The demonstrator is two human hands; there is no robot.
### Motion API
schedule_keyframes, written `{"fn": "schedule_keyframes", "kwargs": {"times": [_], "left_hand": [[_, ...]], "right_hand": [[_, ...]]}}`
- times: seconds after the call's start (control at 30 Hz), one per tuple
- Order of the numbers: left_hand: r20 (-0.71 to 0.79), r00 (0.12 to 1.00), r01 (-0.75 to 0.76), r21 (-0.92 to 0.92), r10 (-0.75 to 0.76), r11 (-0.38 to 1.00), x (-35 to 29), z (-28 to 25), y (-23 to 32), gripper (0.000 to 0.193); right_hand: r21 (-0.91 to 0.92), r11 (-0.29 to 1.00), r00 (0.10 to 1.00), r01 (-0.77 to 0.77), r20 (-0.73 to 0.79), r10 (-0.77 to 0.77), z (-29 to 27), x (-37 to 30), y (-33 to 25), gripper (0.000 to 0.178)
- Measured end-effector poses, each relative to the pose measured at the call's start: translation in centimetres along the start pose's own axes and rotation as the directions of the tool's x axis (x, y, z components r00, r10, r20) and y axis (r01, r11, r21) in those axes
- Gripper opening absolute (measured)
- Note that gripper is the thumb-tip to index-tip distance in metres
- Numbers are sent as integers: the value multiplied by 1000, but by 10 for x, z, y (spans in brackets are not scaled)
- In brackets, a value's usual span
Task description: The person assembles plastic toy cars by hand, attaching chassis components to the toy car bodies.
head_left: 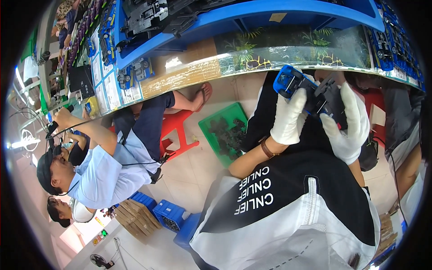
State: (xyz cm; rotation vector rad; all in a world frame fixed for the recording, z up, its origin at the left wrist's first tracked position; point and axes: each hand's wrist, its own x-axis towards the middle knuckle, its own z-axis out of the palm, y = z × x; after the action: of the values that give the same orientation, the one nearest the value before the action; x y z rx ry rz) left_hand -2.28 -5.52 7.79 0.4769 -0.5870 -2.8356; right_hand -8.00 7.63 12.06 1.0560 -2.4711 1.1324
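**A:** What sits closest to the lens?

**B:** The wearer's own black-and-white shirt (288,211), filling the lower right. From it both forearms run up toward the workbench edge (202,72), each ending in a white cotton glove.

**A:** And what do the hands carry?

**B:** A blue toy car body (290,81) joined to a black chassis piece (330,101). The left hand (288,118) is wrapped around the blue shell from below, fingers closed on it. The right hand (348,121) is curled round the black part, thumb lying across its near side. Both grips are closed on the piece, nothing slack.

**A:** Which way does it lie?

**B:** Its long axis runs from upper left to lower right, blue end toward the left hand and just under the bench's near edge, black end toward the right hand. It is held in the air above the lap, not resting on the bench.

**A:** Anything around it?

**B:** A green tray (218,123) of dark parts lies on the floor, left of the left forearm. Beside that stands a red plastic stool (177,130), where a co-worker in a pale blue shirt (103,173) sits. More blue toy cars (135,69) stand on the bench.
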Motion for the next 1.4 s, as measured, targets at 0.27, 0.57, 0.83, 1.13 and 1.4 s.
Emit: {"fn": "schedule_keyframes", "kwargs": {"times": [0.27,0.57,0.83,1.13,1.4], "left_hand": [[49,998,-52,46,49,998,-11,-4,-7,86],[-102,993,-47,73,55,996,-7,-3,-9,31],[-104,986,-117,121,129,986,2,1,-3,23],[-132,984,-113,68,121,991,3,-5,5,20],[-150,972,-159,153,182,975,-3,7,11,37]], "right_hand": [[-225,959,978,170,154,-137,18,17,-13,55],[-165,984,964,74,266,-28,22,13,-18,53],[-8,1000,983,30,181,-28,28,5,-10,45],[175,984,1000,-25,16,23,32,-9,0,43],[707,354,789,-612,513,339,22,-7,-10,70]]}}
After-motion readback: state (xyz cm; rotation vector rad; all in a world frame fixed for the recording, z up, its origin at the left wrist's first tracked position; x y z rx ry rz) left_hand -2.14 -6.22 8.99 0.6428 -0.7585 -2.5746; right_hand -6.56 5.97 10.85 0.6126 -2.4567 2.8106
